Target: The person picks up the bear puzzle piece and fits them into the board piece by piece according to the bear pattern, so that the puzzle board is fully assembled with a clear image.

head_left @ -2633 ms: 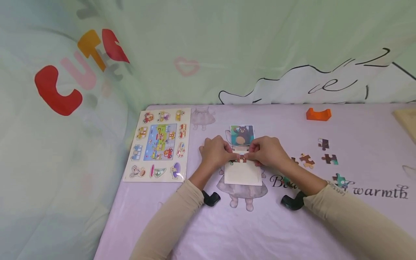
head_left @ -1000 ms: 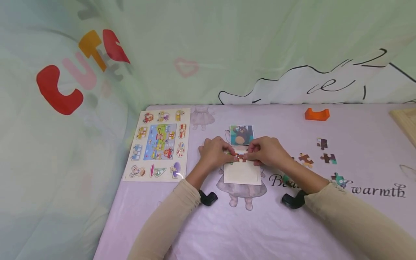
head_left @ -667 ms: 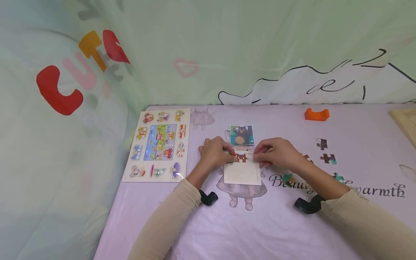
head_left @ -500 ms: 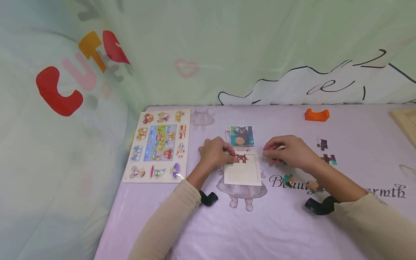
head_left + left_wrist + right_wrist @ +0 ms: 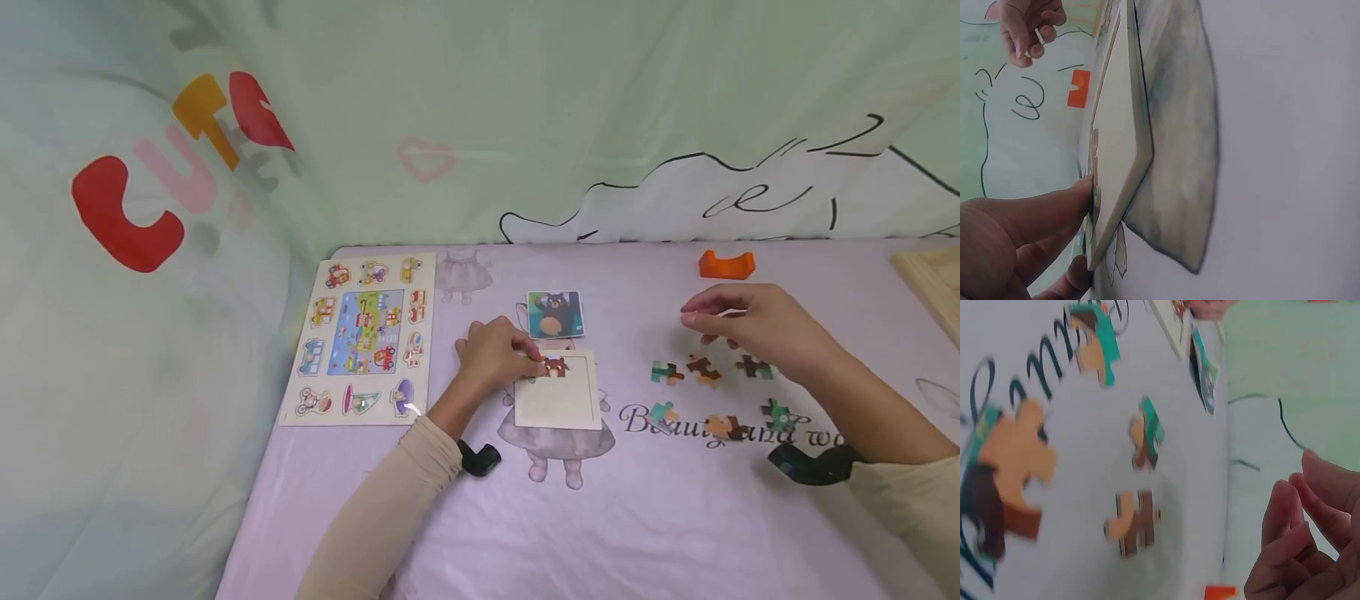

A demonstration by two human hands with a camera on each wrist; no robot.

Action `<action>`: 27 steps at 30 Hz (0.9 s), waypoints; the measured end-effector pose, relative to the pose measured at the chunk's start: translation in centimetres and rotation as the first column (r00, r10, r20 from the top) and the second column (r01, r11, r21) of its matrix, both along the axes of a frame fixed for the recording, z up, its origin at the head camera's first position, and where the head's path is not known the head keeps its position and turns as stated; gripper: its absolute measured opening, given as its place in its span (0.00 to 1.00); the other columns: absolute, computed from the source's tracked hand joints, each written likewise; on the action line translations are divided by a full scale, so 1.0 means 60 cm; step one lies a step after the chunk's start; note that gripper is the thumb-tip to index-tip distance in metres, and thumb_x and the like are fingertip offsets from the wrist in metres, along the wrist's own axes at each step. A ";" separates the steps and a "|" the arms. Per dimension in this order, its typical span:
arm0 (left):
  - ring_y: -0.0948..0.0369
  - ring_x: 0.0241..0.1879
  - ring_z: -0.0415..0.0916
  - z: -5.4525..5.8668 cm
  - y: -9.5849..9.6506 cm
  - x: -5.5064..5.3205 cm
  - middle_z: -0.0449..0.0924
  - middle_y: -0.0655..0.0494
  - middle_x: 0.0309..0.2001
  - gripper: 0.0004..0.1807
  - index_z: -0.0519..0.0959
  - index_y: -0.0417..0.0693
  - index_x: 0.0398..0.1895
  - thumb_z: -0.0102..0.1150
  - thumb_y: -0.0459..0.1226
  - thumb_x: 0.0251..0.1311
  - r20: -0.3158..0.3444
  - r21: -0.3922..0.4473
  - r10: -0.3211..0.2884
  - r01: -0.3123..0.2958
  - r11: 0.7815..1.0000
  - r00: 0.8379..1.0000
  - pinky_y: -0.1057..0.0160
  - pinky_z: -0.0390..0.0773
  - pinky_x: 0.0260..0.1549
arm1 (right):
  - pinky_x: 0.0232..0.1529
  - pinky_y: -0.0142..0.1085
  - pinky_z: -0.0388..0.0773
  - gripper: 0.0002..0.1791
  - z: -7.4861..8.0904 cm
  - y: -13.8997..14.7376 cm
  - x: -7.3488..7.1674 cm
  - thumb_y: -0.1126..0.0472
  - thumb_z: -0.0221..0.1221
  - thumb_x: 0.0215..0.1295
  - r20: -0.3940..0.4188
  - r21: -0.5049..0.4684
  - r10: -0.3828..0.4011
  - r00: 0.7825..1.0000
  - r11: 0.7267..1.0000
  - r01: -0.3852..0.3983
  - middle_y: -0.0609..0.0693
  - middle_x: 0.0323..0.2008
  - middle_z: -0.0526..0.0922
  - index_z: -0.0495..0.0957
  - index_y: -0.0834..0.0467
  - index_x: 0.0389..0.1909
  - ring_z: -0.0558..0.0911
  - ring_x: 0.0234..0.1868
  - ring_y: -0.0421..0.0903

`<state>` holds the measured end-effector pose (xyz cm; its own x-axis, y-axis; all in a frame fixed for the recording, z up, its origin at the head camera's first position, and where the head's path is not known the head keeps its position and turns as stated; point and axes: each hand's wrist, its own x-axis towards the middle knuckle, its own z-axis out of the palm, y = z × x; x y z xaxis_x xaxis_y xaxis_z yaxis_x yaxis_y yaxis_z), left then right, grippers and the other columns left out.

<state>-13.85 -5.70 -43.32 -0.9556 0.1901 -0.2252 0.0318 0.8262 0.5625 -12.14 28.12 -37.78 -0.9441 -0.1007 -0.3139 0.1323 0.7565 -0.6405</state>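
Observation:
In the head view my left hand is at the upper left of a pale wooden puzzle board. Thumb and fingers grip the board's edge, the thumb over the joined bear-head puzzle pieces along its top. The left wrist view shows this thumb against the pieces and a finger at the board's corner. My right hand hovers above the loose pieces at the right, fingers loosely bent, nothing between them. Below it lie a brown puzzle piece and a green-and-brown puzzle piece.
A bear picture card lies just behind the board. At the left is a vehicle peg puzzle. An orange block stands at the back right, and a wooden board shows at the right edge. More loose pieces lie nearer, including a teal one.
My right hand has left the puzzle board and moved right, up over the loose pieces. My left hand has stayed at the board's upper left.

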 end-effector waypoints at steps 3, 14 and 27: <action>0.53 0.46 0.69 0.000 -0.001 0.000 0.80 0.63 0.42 0.09 0.87 0.67 0.19 0.81 0.50 0.46 -0.001 -0.010 -0.004 0.004 1.000 1.000 0.45 0.64 0.48 | 0.36 0.36 0.80 0.33 -0.002 0.029 -0.008 0.36 0.63 0.66 -0.027 0.018 -0.027 0.999 0.999 0.027 0.51 0.47 0.83 0.80 0.57 0.59 0.81 0.41 0.45; 0.54 0.45 0.68 -0.005 -0.002 -0.001 0.80 0.64 0.42 0.10 0.86 0.67 0.18 0.81 0.49 0.45 -0.008 0.003 -0.003 0.003 1.000 1.000 0.43 0.63 0.48 | 0.34 0.35 0.77 0.41 -0.030 0.106 -0.019 0.33 0.62 0.65 -0.010 0.105 -0.095 0.995 0.990 0.095 0.62 0.52 0.78 0.75 0.63 0.63 0.73 0.50 0.56; 0.54 0.45 0.68 -0.006 0.000 -0.003 0.79 0.64 0.41 0.09 0.87 0.67 0.19 0.81 0.49 0.45 -0.009 -0.001 -0.014 0.014 1.000 1.000 0.42 0.63 0.50 | 0.39 0.40 0.70 0.48 -0.076 0.146 -0.026 0.28 0.62 0.60 0.003 0.155 -0.120 0.993 0.981 0.118 0.69 0.53 0.78 0.75 0.67 0.62 0.70 0.52 0.62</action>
<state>-14.01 -5.73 -43.65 -0.9548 0.2036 -0.2167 0.0489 0.8263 0.5611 -13.70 36.90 -42.33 -0.9422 0.0629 -0.3290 0.2348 0.8244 -0.5149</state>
